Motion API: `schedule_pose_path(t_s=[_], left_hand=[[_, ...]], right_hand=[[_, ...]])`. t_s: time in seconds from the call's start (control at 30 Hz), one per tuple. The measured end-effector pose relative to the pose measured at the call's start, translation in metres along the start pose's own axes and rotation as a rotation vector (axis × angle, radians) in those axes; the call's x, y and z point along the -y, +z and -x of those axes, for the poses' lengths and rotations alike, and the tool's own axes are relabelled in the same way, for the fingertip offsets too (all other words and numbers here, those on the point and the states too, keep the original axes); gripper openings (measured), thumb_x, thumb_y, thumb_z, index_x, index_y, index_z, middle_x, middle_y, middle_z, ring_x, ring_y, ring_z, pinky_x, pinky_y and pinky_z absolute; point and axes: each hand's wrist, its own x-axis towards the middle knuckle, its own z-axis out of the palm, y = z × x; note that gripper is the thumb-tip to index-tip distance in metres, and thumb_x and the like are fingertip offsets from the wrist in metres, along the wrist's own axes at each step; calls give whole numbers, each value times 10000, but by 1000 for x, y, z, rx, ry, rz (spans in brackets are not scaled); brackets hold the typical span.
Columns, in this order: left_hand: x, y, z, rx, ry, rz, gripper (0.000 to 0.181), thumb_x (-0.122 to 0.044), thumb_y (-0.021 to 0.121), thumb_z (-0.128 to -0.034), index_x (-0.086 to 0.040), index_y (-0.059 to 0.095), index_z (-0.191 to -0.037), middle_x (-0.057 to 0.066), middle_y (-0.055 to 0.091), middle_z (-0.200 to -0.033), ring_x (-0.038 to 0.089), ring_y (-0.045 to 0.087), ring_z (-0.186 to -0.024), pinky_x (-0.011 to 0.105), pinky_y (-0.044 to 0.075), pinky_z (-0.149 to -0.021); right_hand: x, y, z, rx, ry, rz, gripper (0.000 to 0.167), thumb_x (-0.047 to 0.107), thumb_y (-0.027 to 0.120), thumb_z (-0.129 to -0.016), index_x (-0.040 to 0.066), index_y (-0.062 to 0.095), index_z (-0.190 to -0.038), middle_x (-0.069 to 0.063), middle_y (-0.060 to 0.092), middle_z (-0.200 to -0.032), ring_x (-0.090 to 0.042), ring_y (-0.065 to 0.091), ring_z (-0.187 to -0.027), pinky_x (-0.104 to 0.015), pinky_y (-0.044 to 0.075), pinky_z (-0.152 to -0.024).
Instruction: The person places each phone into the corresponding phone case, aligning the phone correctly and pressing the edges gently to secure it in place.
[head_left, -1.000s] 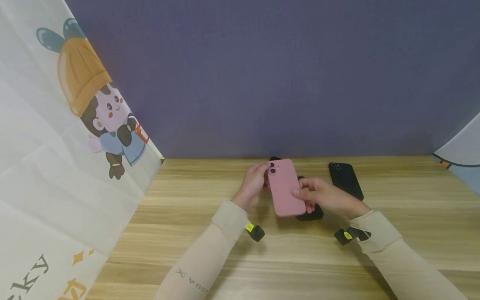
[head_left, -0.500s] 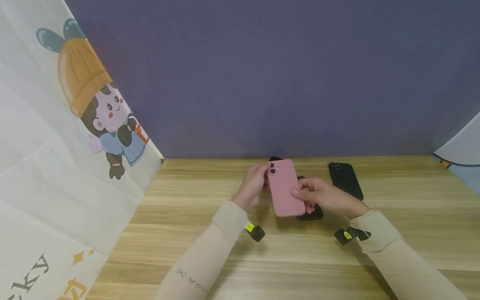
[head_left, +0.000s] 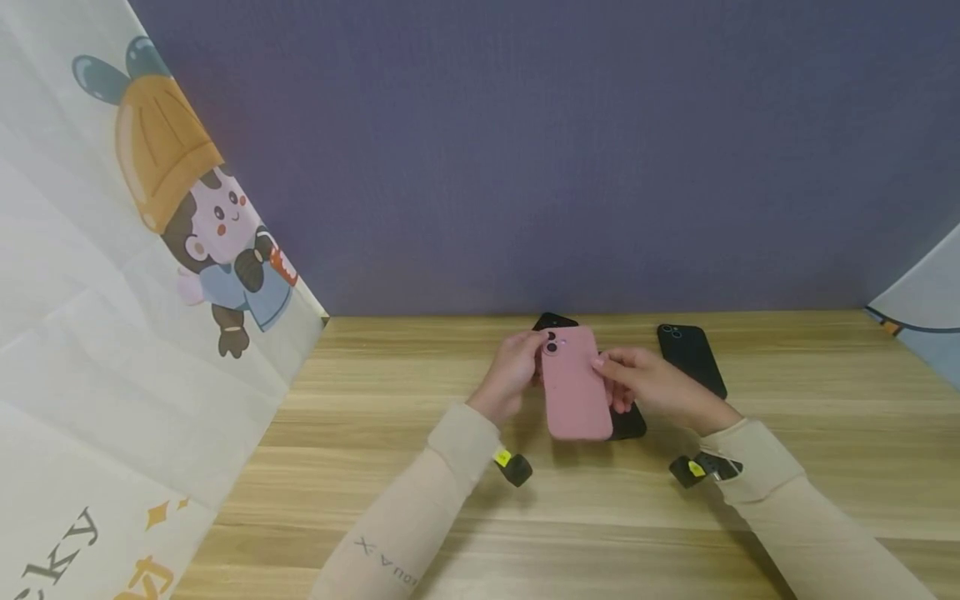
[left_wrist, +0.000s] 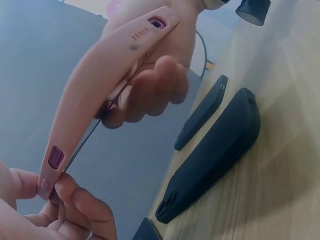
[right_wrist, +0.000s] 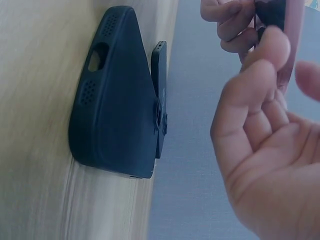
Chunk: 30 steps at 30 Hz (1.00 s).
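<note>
Left hand and right hand pinch the pink phone case; white sheet shows "ky"; left sleeve lettering unclear

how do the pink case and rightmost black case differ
The left hand and right hand hold the pink case above the table; the rightmost black case lies on the table, untouched. In the head view, the rightmost black case slants more than the pink case. Both show their backs, with two camera spots near the upper left corner.
</note>
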Motion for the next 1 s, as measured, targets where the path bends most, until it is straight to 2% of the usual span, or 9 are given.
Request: schedule_pose_path(t_s=[0.2, 0.37, 0.5, 0.77, 1.0], left_hand=[[1, 4, 3, 34, -1, -14, 212, -218, 508, -1064, -81, 643, -975, -35, 540, -740, 89, 483, -631, 273, 440, -628], [2, 6, 5, 76, -1, -44, 211, -219, 510, -1064, -80, 649, -986, -30, 558, -767, 93, 504, -651, 274, 460, -629], [2, 9, 8, 107, 11, -63, 234, -209, 494, -1070, -37, 653, -1083, -20, 580, -803, 99, 526, -676, 267, 481, -628], [2, 10, 9, 126, 19, -52, 249, -210, 483, -1075, -39, 663, -1090, -23, 581, -804, 100, 528, -688, 265, 486, -627], [1, 10, 11, 139, 13, -69, 257, -222, 481, -1078, -54, 673, -1106, -29, 581, -814, 97, 530, -711, 273, 486, -653]], right_hand=[[1, -3, -1, -91, 45, -22, 426, 383, 430, -1108, 1, 547, -961, -43, 577, -733, -154, 577, -640, -333, 530, -591], [-1, -5, -1, -142, 63, -70, 404, 390, 397, -1115, 6, 519, -1080, -41, 563, -748, -155, 566, -637, -361, 545, -601], [0, -5, 1, -172, 58, -87, 390, 341, 395, -1120, -24, 518, -1183, -24, 552, -710, -127, 557, -616, -332, 537, -592], [0, -7, 3, -170, 48, -124, 353, 303, 397, -1121, -19, 514, -1205, -5, 550, -712, -114, 553, -614, -316, 535, -597], [0, -8, 2, -160, 33, -190, 277, 280, 414, -1116, 27, 524, -1140, 22, 551, -700, -102, 552, -606, -301, 534, -603]])
